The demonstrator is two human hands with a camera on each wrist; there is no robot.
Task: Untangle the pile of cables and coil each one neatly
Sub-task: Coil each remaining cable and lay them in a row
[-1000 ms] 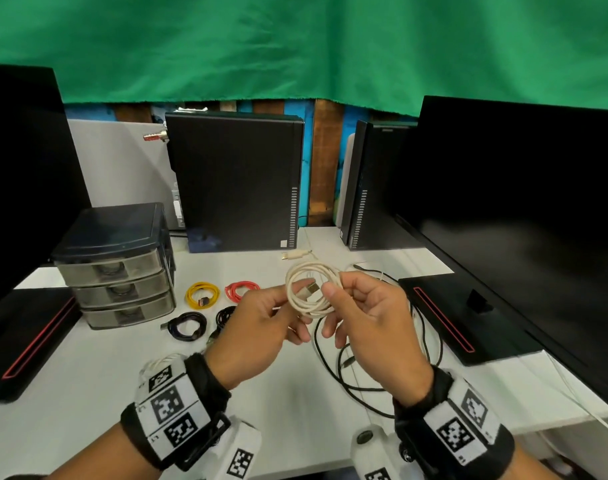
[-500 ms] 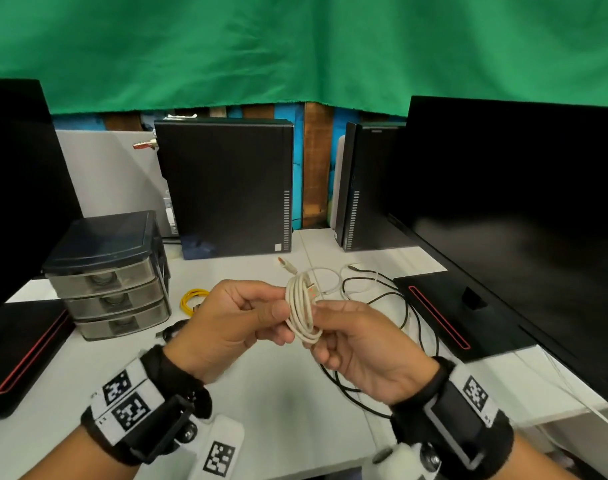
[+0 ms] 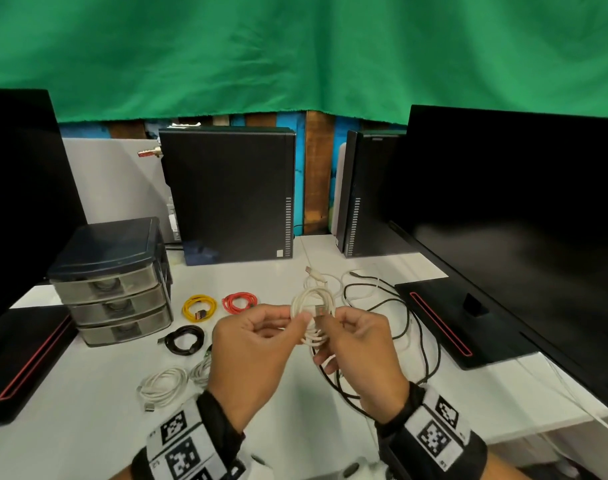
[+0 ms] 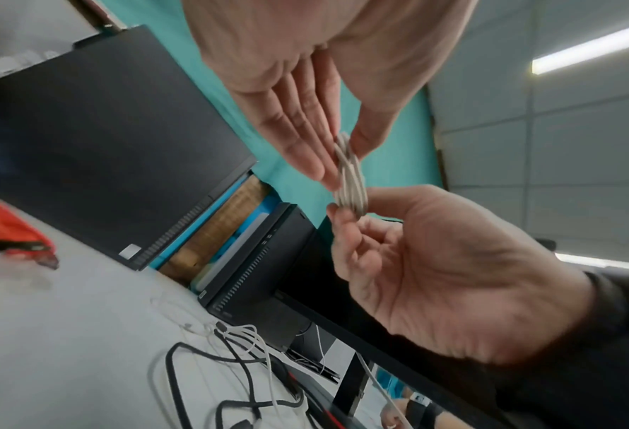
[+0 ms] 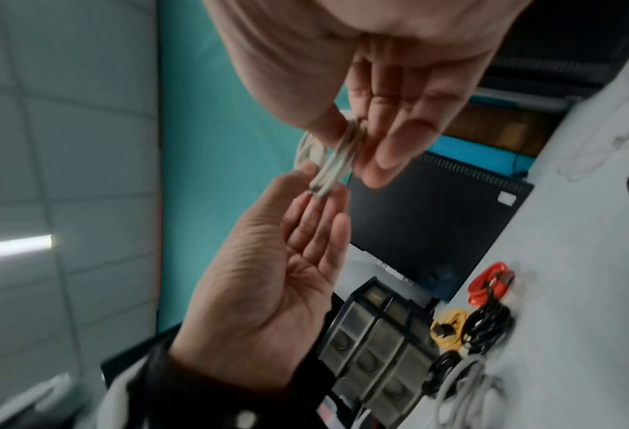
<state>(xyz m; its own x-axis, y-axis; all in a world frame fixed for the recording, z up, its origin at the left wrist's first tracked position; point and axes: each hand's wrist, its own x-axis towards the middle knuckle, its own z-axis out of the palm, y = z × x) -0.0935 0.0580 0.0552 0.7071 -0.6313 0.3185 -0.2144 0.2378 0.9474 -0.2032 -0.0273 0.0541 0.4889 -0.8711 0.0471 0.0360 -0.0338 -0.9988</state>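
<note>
A coiled white cable is held in the air above the white desk. My left hand pinches its left side between thumb and fingers. My right hand pinches the right side, near a USB plug. The left wrist view shows the coil edge-on between both hands, and so does the right wrist view of the coil. A loose black cable and a loose white cable lie tangled on the desk behind my hands.
Coiled cables lie to the left: yellow, red, black and white. A drawer unit stands far left. Two PC towers stand behind, and a monitor on the right.
Both hands have kept hold of the white coil and turned it, from flat-on to edge-on and partly back. The view has shifted, bringing the coiled cables on the left into sight.
</note>
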